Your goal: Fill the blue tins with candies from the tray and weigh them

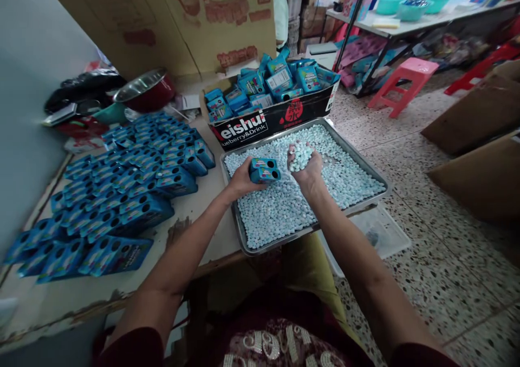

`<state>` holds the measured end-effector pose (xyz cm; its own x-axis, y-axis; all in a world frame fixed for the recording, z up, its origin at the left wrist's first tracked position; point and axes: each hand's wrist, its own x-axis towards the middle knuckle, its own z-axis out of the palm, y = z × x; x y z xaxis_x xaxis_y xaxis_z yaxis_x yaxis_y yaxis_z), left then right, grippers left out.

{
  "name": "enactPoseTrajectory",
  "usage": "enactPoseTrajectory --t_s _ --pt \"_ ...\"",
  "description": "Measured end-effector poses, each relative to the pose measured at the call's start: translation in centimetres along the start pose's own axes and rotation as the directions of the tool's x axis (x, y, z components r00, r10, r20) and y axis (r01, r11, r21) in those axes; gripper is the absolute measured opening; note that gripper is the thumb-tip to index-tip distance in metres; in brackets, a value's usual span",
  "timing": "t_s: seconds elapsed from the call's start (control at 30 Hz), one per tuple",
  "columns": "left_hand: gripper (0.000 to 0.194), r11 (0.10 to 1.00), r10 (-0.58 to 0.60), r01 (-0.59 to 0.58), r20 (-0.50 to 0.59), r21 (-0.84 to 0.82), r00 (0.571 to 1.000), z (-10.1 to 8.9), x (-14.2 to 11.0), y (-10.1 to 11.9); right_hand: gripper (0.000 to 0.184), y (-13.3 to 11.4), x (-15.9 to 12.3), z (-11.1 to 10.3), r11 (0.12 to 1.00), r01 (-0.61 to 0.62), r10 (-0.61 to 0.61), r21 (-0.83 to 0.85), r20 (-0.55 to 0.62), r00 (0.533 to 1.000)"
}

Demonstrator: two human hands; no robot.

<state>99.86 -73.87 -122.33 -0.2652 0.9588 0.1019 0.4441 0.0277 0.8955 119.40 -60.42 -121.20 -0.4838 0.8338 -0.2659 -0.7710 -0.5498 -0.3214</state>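
Along the left edge of the table [211,215], running from the front left corner toward the back, small blue boxes [138,166] stand close together in rows, many showing a dark round hole on top. Behind them, near the back edge, are a black bag [83,88] and a red bowl [156,93], with a big cardboard box [195,26] rising beside the bowl. Next comes the left hand [241,183], its fingers closed around two blue boxes [264,170], held side by side above the left half of a metal tray [260,250]. Pale candies [276,210] cover most of the tray, and a black carton [276,119] full of blue packs [280,80] stands just beyond its back edge. The right hand [307,171], palm up, is cupped under a heap of candies over the tray's middle. Below the tray's right front edge is a plastic tub [396,237]; farther right, a red stool [406,80] stands on the floor.
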Motion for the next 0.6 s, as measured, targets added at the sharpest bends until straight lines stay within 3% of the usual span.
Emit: enactPoseTrajectory --t_s 0.1,0.27,0.5,0.6 --pt "0.091 0.989 -0.047 0.038 -0.062 -0.143 0.997 0.5 -0.3 -1.5 0.019 1.2 -1.5 1.2 0.997 0.062 -0.062 0.04 0.003 0.998" --pt "0.094 0.932 -0.105 0.053 -0.128 -0.359 0.986 2.7 -0.9 -1.9 0.024 3.6 -1.9 0.9 0.991 0.084 -0.072 0.106 -0.117 0.991" --pt "0.101 0.97 -0.047 0.04 -0.022 -0.24 0.999 3.0 -1.2 -0.3 0.031 4.2 -0.5 0.3 0.988 0.071 -0.041 0.137 -0.21 0.977" --pt "0.108 0.958 0.022 -0.017 0.015 -0.285 1.0 2.7 -0.9 -0.7 0.026 4.5 0.1 -0.2 0.996 0.078 -0.068 0.052 -0.169 0.983"
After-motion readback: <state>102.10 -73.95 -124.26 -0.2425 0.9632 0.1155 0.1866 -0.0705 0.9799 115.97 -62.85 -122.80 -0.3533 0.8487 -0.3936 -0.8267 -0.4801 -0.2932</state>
